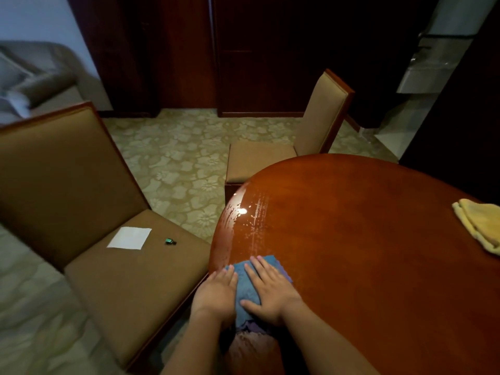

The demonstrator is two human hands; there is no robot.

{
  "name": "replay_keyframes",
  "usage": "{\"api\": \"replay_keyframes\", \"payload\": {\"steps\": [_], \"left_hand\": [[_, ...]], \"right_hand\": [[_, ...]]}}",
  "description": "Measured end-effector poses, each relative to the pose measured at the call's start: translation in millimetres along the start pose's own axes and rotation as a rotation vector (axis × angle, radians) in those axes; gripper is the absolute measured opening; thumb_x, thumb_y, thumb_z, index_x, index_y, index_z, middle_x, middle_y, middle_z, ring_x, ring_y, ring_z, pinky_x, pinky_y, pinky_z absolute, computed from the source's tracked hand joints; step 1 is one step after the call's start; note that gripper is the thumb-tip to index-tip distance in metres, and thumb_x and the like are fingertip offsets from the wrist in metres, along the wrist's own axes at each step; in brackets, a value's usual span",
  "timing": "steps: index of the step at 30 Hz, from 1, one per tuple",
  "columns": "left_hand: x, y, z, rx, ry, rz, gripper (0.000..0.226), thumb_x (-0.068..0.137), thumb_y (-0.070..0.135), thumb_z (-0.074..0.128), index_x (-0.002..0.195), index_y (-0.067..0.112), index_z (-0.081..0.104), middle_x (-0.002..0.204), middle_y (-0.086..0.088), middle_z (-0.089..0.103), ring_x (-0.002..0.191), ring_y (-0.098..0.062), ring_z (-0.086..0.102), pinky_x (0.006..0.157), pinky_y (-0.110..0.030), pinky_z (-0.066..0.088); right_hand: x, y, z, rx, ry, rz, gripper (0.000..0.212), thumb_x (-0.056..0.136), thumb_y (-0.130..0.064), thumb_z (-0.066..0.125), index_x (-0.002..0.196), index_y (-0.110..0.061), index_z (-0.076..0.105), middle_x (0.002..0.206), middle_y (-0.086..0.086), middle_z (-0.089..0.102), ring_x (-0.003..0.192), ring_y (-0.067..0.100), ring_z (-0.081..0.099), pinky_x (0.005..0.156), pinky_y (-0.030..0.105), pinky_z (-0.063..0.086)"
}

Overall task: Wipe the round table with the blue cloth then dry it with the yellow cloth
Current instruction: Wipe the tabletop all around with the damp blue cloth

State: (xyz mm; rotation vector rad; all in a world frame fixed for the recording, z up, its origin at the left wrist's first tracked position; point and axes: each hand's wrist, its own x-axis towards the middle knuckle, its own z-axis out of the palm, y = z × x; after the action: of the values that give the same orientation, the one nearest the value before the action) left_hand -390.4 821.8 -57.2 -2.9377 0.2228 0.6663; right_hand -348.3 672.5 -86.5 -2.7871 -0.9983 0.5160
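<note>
With both hands, left [216, 292] and right [270, 288], pressing flat on the blue cloth [247, 282] at the worktop's [365, 239] lower-left edge, it may slip off.

The round tabletop [365, 239], glossy reddish wood, shows wet streaks near its left edge. There the crumpled blue cloth [247, 285] lies flat; the folded yellow cloth [479, 226] rests at its right side.
</note>
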Motion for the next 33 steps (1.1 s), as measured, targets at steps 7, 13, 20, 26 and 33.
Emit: {"api": "replay_keyframes", "payload": {"steps": [7, 13, 20, 26, 33], "left_hand": [[51.6, -31.1, -19.5, -0.017, 0.010, 0.018, 0.066, 0.101, 0.034, 0.031, 0.152, 0.007, -0.001, 0.160, -0.010, -0.006, 0.147, -0.019, -0.001, 0.118, -0.031, 0.003], [129.1, -61.9, -47.0, 0.003, 0.074, 0.042, 0.066, 0.100, 0.031, 0.031, 0.152, 0.007, -0.004, 0.160, -0.009, -0.008, 0.147, -0.018, -0.004, 0.119, -0.032, 0.002], [227.7, -90.7, -94.4, -0.027, 0.114, 0.054, 0.068, 0.099, 0.031, 0.036, 0.152, 0.008, -0.001, 0.160, -0.008, -0.007, 0.147, -0.018, -0.001, 0.118, -0.029, 0.004], [294.3, -112.0, -116.9, -0.005, 0.117, 0.069, 0.073, 0.099, 0.036, 0.039, 0.152, 0.007, -0.002, 0.160, -0.009, -0.003, 0.147, -0.019, 0.006, 0.118, -0.029, 0.003], [295.6, -115.6, -125.2, -0.026, 0.077, 0.036, 0.072, 0.099, 0.034, 0.042, 0.153, 0.012, 0.000, 0.161, -0.003, -0.002, 0.146, -0.020, 0.012, 0.115, -0.028, 0.010]], "right_hand": [[50.6, 12.6, -16.4, 0.031, 0.047, 0.047, 0.118, 0.054, -0.084, -0.009, 0.152, -0.019, -0.008, 0.158, 0.001, -0.018, 0.141, 0.012, -0.023, 0.109, 0.027, -0.015], [122.9, 47.6, -36.2, 0.004, 0.148, 0.111, 0.104, 0.070, -0.081, -0.002, 0.152, -0.017, -0.005, 0.159, 0.003, -0.014, 0.144, 0.015, -0.018, 0.107, 0.026, -0.016], [208.3, 95.1, -71.7, 0.008, 0.222, 0.197, 0.088, 0.086, -0.070, 0.018, 0.152, -0.015, -0.003, 0.159, 0.005, -0.011, 0.143, 0.014, -0.019, 0.111, 0.026, -0.015], [265.9, 134.6, -97.9, 0.002, 0.254, 0.203, 0.082, 0.093, -0.062, 0.034, 0.153, -0.015, 0.003, 0.160, 0.005, -0.005, 0.146, 0.016, -0.011, 0.115, 0.029, -0.008], [271.9, 133.3, -100.4, -0.018, 0.233, 0.205, 0.083, 0.094, -0.062, 0.029, 0.152, -0.011, -0.001, 0.159, 0.009, -0.008, 0.145, 0.020, -0.013, 0.116, 0.032, -0.008]]}}
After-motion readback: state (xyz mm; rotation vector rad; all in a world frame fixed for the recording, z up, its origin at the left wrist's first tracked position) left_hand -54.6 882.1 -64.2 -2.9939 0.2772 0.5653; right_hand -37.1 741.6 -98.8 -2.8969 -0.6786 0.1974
